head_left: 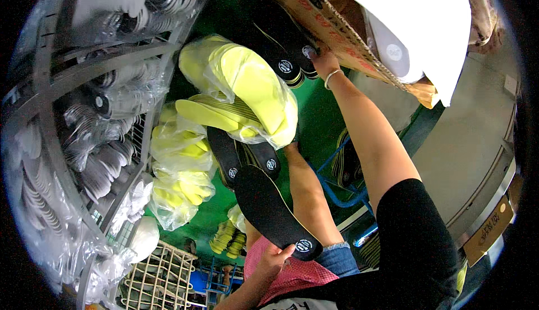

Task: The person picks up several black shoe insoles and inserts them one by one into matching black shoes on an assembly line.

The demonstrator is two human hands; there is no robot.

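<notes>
My left hand [274, 264] is closed on the heel end of a black insole [264, 203] with a white round print, held above my lap. Reaching far forward, my right hand [324, 64] has its fingers on the heel of one of the black insoles [283, 43] beside the cardboard box. That hand's fingers look closed on the edge, partly hidden by shadow. Between the hands and to the left lie yellow-green insoles [244, 74] in clear plastic bags. More black insoles [223, 155] with round prints show beneath them.
A metal rack [42, 85] on the left carries bagged grey insoles. The cardboard box [348, 35], with white sheets in it, stands at the upper right. A blue metal frame [331, 195] is by my leg. A cream wire basket [160, 276] sits at lower left.
</notes>
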